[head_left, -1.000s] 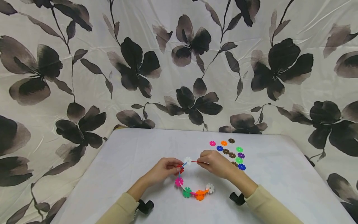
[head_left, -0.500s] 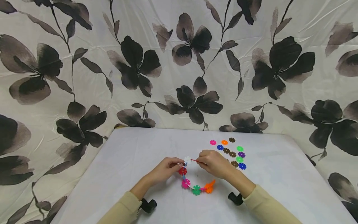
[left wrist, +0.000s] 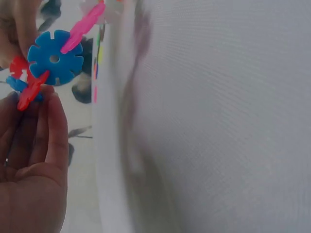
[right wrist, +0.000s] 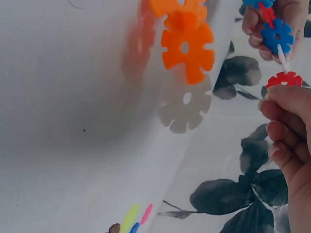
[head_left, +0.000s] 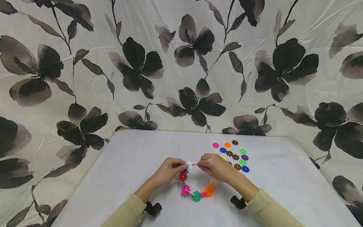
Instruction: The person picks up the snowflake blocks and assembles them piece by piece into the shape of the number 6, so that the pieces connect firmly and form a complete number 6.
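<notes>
A chain of notched plastic discs hangs between the two hands in the head view. It includes a white disc [head_left: 189,165], a red disc [head_left: 182,176], a pink disc [head_left: 185,189], a green disc [head_left: 196,196] and orange discs [head_left: 209,190] near its loose end. My left hand [head_left: 170,168] pinches the chain at a blue disc [right wrist: 278,37], next to the white one. With thumb and fingertips, my right hand [head_left: 216,166] grips another red disc [right wrist: 284,78], which meets the white disc edge-on. A translucent white disc [right wrist: 186,109] hangs beyond the orange ones in the right wrist view.
Loose discs lie behind the right hand, among them a purple disc [head_left: 244,157], a blue disc [head_left: 245,169], a brown disc [head_left: 235,142] and a pink disc [head_left: 216,145]. The white tabletop [head_left: 141,148] meets a floral cloth [head_left: 164,72] at the back.
My left fingers have shifted slightly up and right, close against the white disc. The hanging chain swung right, then partly back. My right hand keeps its grip on the red disc, drifting slightly left.
</notes>
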`<action>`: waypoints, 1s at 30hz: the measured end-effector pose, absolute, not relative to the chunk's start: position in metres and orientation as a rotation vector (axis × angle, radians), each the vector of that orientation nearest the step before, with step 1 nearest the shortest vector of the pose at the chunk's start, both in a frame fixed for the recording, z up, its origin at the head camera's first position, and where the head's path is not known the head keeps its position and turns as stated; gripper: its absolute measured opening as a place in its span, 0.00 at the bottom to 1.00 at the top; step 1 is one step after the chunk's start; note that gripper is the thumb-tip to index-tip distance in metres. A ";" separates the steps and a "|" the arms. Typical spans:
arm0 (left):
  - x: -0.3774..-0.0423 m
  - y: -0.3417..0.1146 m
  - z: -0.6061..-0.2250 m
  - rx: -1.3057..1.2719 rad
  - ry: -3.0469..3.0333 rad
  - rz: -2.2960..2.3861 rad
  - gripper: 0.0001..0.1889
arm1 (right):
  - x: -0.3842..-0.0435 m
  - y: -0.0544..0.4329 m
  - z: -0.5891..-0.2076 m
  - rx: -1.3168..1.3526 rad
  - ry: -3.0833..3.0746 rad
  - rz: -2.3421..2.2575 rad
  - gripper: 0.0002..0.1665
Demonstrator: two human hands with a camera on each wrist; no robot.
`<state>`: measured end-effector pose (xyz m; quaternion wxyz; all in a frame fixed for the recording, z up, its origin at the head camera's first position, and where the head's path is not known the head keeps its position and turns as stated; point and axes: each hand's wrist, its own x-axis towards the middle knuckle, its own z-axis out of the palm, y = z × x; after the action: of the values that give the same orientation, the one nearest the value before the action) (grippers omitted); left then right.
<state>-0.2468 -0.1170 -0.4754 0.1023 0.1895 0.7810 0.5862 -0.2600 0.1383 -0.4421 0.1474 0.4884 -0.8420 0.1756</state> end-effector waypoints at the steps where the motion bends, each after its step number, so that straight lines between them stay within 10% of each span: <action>1: -0.247 -0.117 -0.475 0.554 2.300 1.728 0.12 | -0.260 0.139 -0.442 1.404 -2.426 0.509 0.05; 30: -0.249 -0.117 -0.480 0.624 2.232 1.744 0.10 | -0.256 0.136 -0.435 1.421 -2.403 0.358 0.03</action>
<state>-0.2492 -0.1166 -0.4799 0.1204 0.2136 0.7640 0.5968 -0.2565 0.1358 -0.4353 0.1626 0.4982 -0.8423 0.1256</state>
